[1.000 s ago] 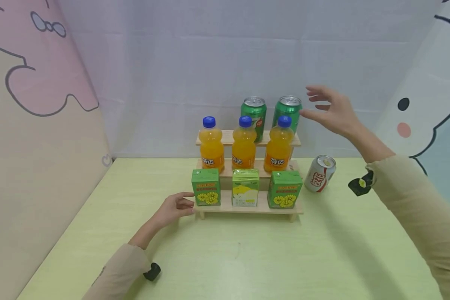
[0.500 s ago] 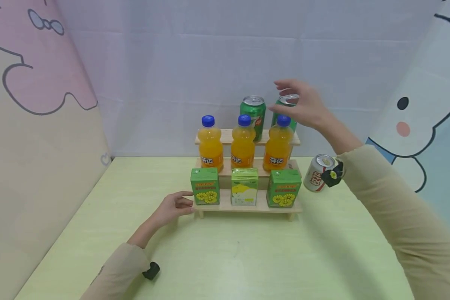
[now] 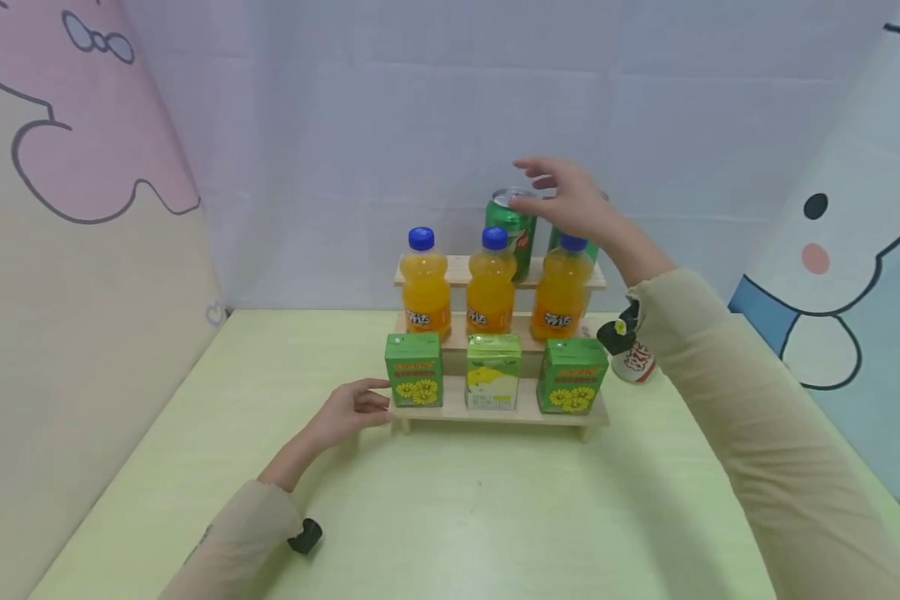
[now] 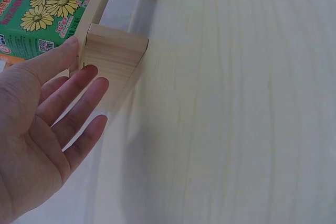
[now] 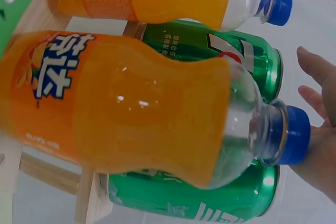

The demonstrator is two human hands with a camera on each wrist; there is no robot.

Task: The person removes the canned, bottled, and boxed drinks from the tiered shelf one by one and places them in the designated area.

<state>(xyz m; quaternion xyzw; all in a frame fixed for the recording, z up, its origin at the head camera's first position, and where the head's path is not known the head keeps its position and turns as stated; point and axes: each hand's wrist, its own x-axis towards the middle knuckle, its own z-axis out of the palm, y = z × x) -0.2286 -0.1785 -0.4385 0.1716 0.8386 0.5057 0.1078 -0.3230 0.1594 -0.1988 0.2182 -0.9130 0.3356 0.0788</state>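
Head view: left green can, upright on the far tier of a stepped stand; right hand, fingers parted and empty, has shifted left from the right green can, presumably bringing this can into play. Left hand, fingers loose, lies at the near tier's left end. Middle tier: three bottles of orange drink; near tier: three cartons, contents hidden.

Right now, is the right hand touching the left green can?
Apart: the right wrist view shows pale backdrop between the right hand and the left green can.
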